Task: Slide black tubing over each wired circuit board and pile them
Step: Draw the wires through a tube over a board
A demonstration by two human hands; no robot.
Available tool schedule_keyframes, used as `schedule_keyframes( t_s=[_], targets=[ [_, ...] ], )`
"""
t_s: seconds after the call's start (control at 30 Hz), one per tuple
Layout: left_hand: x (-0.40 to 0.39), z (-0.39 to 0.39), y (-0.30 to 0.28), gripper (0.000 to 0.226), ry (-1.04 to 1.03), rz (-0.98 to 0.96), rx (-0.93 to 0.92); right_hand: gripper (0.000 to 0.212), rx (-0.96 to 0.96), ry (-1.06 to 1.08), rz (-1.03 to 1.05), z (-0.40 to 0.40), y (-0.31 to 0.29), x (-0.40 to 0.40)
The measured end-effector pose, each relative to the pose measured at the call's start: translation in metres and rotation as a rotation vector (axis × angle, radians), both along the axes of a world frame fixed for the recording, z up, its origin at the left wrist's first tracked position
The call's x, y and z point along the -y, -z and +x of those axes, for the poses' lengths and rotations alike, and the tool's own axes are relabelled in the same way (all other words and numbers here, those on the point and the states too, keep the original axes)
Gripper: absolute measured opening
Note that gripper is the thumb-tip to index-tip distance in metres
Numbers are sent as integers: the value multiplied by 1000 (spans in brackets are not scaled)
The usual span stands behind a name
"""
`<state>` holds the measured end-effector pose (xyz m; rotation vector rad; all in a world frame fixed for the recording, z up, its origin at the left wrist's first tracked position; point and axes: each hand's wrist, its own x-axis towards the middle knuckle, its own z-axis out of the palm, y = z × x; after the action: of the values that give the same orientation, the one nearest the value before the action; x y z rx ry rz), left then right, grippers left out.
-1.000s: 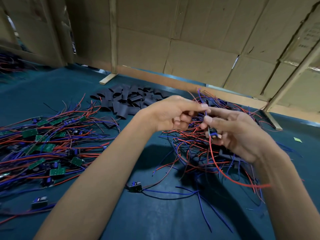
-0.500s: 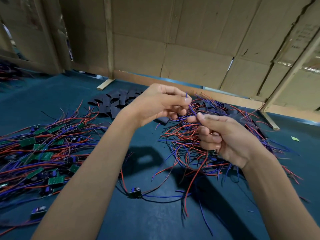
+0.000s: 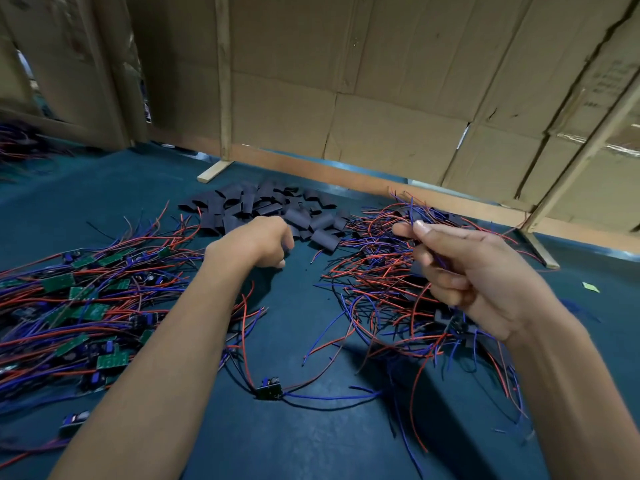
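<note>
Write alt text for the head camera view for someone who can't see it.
Over a teal table, a person's left hand reaches toward a pile of black tubing pieces while the right hand pinches blue wires. Bare wired circuit boards lie heaped at left, a tangle of wires at right.

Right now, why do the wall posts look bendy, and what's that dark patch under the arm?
Head view: the wide lens bends the wooden posts near the edges. Head view: the dark patch is the right arm's shadow on the blue table. Head view: the left hand is slightly blurred.
</note>
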<state>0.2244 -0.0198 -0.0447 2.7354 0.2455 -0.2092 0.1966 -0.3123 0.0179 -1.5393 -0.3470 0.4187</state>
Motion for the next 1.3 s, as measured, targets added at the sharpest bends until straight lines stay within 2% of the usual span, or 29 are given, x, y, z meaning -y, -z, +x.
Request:
schedule_keyframes(
  t_s=[0.07, 0.1, 0.2, 0.27, 0.37, 0.5, 0.7, 0.83, 0.97, 1.07, 1.13, 1.17, 1.27, 1.3],
  targets=[
    [-1, -1, 4, 35, 15, 22, 8, 39, 11, 42, -28, 0, 1, -1],
    [-3, 0, 7, 42, 23, 44, 13, 40, 15, 59, -23, 0, 1, -1],
    [-6, -3, 14, 70, 102, 139, 16, 33, 23, 50, 38, 1, 2, 0],
    [-4, -6, 15, 76, 151, 122, -23, 26, 18, 27, 63, 1, 1, -2],
    [0, -6, 11, 72, 166, 127, -44, 16, 40, 30, 42, 0, 1, -7],
    [1, -4, 4, 55, 146, 89, -9, 29, 82, 86, -38, -2, 4, -12],
    [-1, -2, 8, 50, 103, 22, 24, 35, 91, 142, -71, 1, 5, -10],
    [-1, -6, 2, 42, 96, -67, 106, 22, 111, 191, -86, 2, 7, -9],
    [11, -19, -23, 46, 186, -445, 271, 12, 164, 226, -66, 2, 9, -10],
    [25, -30, -45, 47, 314, -636, 241, 22, 236, 257, -68, 0, 9, -12],
    [33, -37, -56, 45, 406, -637, 173, 32, 295, 269, -66, -2, 7, -13],
    [36, -40, -60, 43, 438, -609, 143, 30, 327, 267, -66, -4, 7, -14],
    [45, -45, -67, 42, 505, -585, 104, 3, 422, 234, -51, -10, 4, -17],
    [48, -45, -68, 41, 520, -592, 105, 7, 459, 238, -65, -10, 6, -18]
  ],
)
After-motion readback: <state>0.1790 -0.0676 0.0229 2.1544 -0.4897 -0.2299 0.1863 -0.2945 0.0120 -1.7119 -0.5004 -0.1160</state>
